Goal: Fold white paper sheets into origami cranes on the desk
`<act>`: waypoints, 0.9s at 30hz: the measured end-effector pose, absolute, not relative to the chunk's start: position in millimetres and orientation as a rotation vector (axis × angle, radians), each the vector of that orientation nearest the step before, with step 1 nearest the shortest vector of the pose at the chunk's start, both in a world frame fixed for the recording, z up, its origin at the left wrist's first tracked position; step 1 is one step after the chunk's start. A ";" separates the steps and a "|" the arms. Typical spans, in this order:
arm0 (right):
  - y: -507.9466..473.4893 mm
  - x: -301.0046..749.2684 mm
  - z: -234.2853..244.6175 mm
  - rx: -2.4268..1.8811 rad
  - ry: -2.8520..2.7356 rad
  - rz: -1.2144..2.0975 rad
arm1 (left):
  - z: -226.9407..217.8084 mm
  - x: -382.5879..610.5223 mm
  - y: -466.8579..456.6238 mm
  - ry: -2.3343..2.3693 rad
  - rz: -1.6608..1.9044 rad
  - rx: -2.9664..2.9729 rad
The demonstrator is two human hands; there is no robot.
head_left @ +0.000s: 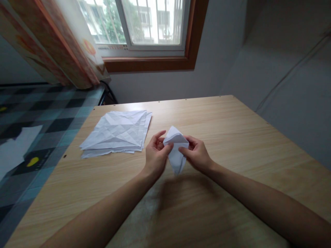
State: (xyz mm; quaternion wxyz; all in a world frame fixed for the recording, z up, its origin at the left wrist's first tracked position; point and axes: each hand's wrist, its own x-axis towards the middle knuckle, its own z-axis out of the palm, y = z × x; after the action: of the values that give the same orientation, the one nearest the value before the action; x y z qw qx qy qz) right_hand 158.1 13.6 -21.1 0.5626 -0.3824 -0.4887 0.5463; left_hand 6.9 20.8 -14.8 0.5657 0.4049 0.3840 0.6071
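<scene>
Between my two hands is a piece of folded white paper [177, 156], shaped like a narrow kite with a point at the bottom and a folded flap at the top. It is held up above the wooden table [232, 137]. My left hand [157, 151] pinches its left edge, thumb on the near face and fingers curled behind. On the opposite edge, my right hand [197, 151] grips the paper with its thumb across the front. The fingertips behind the paper are partly hidden.
A stack of creased white paper sheets [119, 131] lies at the table's left. Beyond that side is a bed with a checked cover [64, 117], with white paper pieces [20, 144] on it. A wall and a window [155, 24] stand behind the table.
</scene>
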 end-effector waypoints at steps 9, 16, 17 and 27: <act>11.7 162.5 -24.4 -0.938 -1.085 1.194 | -16.4 3.8 17.2 1.153 1.428 1.332; 13.0 162.9 -22.1 -0.865 -1.179 1.250 | -10.2 5.1 17.0 1.056 1.456 1.119; 13.0 163.0 -22.0 -0.847 -1.195 1.282 | -9.7 5.4 17.1 1.041 1.449 1.089; 5.9 161.4 -21.6 -0.765 -1.444 1.172 | -17.7 2.1 24.1 1.092 1.543 1.038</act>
State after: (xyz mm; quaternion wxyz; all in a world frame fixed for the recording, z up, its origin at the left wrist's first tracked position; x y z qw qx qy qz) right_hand 161.4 5.9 -21.6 0.5358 -0.3211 -0.6062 0.4923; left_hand 2.1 24.1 -17.7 0.4727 0.4242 0.4463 0.6304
